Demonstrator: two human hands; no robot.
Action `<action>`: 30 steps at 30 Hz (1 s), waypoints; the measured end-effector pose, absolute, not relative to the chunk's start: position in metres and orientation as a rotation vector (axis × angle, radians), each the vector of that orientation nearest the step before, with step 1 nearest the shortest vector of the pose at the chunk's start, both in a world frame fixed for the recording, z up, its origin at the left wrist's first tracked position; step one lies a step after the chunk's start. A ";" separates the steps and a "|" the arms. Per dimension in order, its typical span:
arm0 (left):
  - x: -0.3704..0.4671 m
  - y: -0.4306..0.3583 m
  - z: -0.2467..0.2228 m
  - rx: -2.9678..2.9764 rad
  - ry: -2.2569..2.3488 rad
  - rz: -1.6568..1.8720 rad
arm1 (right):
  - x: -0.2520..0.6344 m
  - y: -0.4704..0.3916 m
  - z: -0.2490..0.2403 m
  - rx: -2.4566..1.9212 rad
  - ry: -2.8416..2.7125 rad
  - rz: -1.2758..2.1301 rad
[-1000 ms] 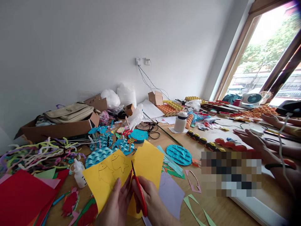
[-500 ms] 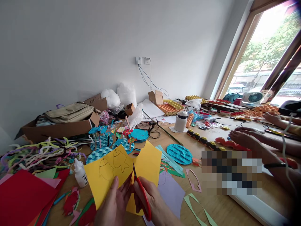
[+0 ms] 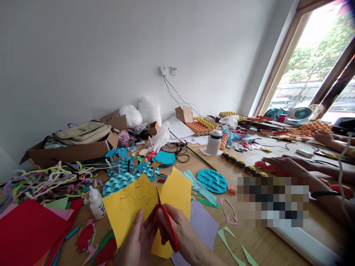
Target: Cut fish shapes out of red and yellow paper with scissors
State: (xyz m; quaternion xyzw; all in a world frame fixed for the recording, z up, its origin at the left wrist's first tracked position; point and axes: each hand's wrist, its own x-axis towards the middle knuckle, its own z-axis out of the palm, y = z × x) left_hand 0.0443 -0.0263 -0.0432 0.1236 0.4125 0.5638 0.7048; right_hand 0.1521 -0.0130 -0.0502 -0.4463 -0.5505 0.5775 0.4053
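Note:
My left hand (image 3: 138, 232) grips a yellow sheet of paper (image 3: 113, 207), thumb in front and fingers behind. Two fish outlines (image 3: 135, 195) are drawn on it in dark pen. In my right hand (image 3: 179, 227) is a pair of scissors (image 3: 169, 227) with red handles, its blades pointing up beside the sheet's right edge. The blades look nearly closed. Another yellow piece (image 3: 177, 192) stands behind the scissors; whether it is joined to the sheet I cannot tell. A purple sheet (image 3: 203, 229) lies under my right hand's side.
Glue bottle (image 3: 96, 205), red paper (image 3: 30, 232) and pipe cleaners (image 3: 50, 184) lie left. Blue discs (image 3: 212, 181) and paper fish (image 3: 144, 155) sit beyond my hands. Paper scraps (image 3: 235, 244) are at right. Another person's hands (image 3: 288, 164) work on a red egg-carton strip (image 3: 269, 168).
The yellow paper, my hands and the scissors have shifted very slightly to the right in view. The other person's hands moved left along the red strip.

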 end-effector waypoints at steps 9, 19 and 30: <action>0.045 -0.030 -0.045 0.336 0.942 1.261 | 0.149 -0.009 -0.052 -1.093 -1.305 1.499; 0.030 -0.025 -0.040 0.336 0.987 1.379 | 0.172 -0.009 -0.042 -1.125 -1.225 1.285; 0.001 -0.037 -0.013 0.162 0.991 1.433 | 0.205 0.020 -0.072 -1.152 -1.183 1.038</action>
